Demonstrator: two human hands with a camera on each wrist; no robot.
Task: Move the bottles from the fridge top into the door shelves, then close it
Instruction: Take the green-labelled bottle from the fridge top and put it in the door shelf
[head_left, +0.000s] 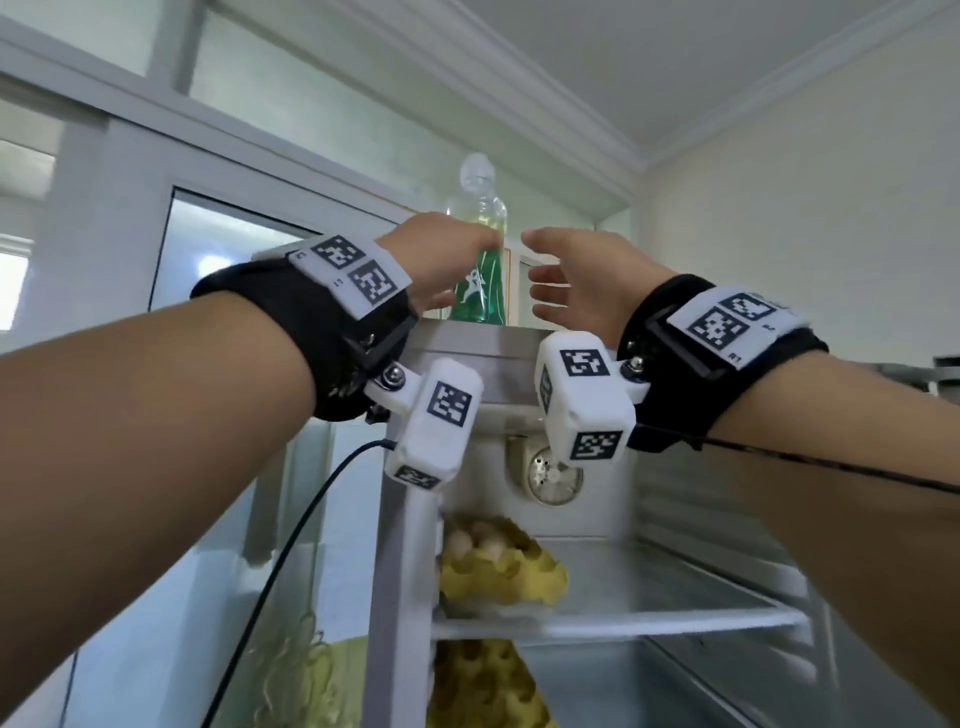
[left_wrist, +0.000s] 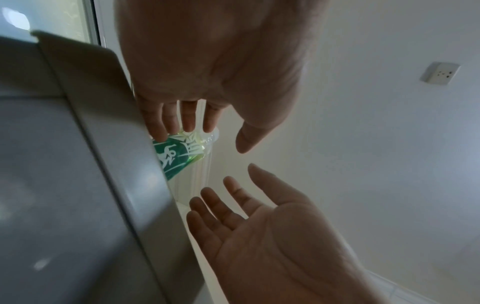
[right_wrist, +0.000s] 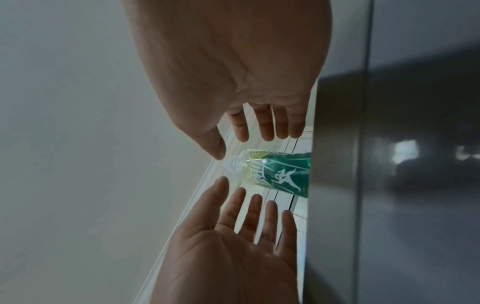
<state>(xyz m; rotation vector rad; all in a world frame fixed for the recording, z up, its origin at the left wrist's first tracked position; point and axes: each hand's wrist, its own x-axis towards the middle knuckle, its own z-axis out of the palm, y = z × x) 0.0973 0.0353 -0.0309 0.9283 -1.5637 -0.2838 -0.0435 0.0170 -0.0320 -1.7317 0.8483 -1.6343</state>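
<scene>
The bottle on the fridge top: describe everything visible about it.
The bottle is clear plastic with a green label bearing white markings, holding pale yellow-green liquid, with no coloured cap visible. It stands upright on the fridge top near its front edge. The left hand and right hand flank it, open; contact cannot be confirmed.

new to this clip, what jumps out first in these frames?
The bottle with the green label standing upright on the fridge top, centre of the head view, with the left hand and the right hand reaching up on either side of it. Both hands are spread, neither gripping it yet. Below, the fridge is open, with a yellow egg tray on its upper shelf.
</scene>
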